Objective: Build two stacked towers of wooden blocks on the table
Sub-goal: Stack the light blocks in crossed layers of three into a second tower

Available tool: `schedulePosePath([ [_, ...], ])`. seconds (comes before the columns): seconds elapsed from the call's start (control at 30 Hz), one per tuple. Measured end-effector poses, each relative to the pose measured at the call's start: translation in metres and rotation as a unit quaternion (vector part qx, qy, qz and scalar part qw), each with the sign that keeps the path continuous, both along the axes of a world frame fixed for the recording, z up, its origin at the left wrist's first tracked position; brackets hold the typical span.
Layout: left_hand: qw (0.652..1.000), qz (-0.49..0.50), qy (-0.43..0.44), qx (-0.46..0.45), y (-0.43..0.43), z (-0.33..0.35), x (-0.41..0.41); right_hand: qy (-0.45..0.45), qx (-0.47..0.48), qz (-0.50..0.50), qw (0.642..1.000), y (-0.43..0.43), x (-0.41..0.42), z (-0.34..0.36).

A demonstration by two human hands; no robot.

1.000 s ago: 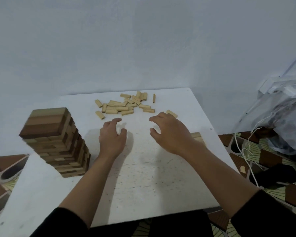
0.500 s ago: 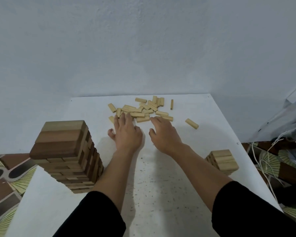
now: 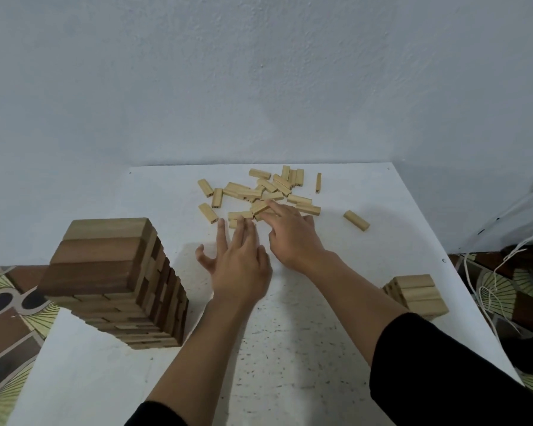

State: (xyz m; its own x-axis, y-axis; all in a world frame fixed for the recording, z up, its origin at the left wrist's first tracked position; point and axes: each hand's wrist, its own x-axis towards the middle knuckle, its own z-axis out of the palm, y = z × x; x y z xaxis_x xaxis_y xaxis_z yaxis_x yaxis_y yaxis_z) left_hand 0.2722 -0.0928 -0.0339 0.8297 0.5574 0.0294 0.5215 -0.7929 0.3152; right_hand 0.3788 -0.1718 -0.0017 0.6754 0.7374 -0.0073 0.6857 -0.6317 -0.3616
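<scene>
From the head view, one white table (image 3: 290, 348) stands against a pale wall (image 3: 259, 72).

Two towers stand on it. The tall tower (image 3: 114, 281), of darker wood, is at 9 o'clock from the table's middle, near the left edge, and its top layer shows three blocks side by side. The short tower (image 3: 419, 293), of pale wood, is at 4 o'clock by the right edge, also topped with three blocks.

At 12 o'clock, near the wall, lies a scatter of loose blocks (image 3: 271, 192). About twenty show, but several overlap, so I cannot give an exact count. One lone block (image 3: 356, 220) lies apart from the scatter at 2 o'clock.

Two hands reach to the scatter's near edge, close beside each other. The left hand (image 3: 240, 262) is flat, its fingers straight and spread, and its fingertips touch the nearest blocks. The right hand (image 3: 293, 238) lies over the pile with its fingers stretched forward and its forefinger on a block. Neither hand grasps a block.

Both forearms end in black sleeves (image 3: 443, 364) at 6 o'clock. Patterned floor (image 3: 10, 302) shows on both sides of the table, and white cords (image 3: 490, 287) trail at 3 o'clock.
</scene>
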Motion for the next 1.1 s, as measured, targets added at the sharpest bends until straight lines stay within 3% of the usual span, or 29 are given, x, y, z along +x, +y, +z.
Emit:
schedulePosePath([
  [0.27, 0.997, -0.053, -0.055, 0.015, -0.016, 0.0, -0.039, -0.015, 0.074, 0.004, 0.997, -0.027, -0.023, -0.004],
  [0.5, 0.983, -0.104, -0.127, -0.084, -0.017, 0.005, -0.066, 0.055, 0.159, 0.03, 0.985, -0.05, -0.043, -0.004],
  [0.67, 0.974, -0.118, -0.161, -0.108, -0.024, 0.005, -0.087, 0.069, 0.195, 0.066, 0.976, -0.062, -0.063, -0.011],
  [0.8, 0.97, -0.128, -0.171, -0.119, -0.023, -0.001, -0.097, 0.121, 0.24, 0.03, 0.963, -0.064, -0.072, -0.012],
  [0.9, 0.965, -0.151, -0.176, -0.124, -0.02, -0.008, -0.1, 0.124, 0.247, 0.012, 0.961, -0.059, -0.066, -0.008],
  [1.0, 0.965, -0.153, -0.188, -0.097, -0.02, -0.015, -0.1, 0.072, 0.235, 0.009, 0.969, -0.044, -0.053, -0.002],
  [1.1, 0.965, -0.145, -0.198, -0.095, -0.022, -0.017, -0.1, 0.038, 0.162, 0.029, 0.986, -0.023, -0.039, 0.002],
])
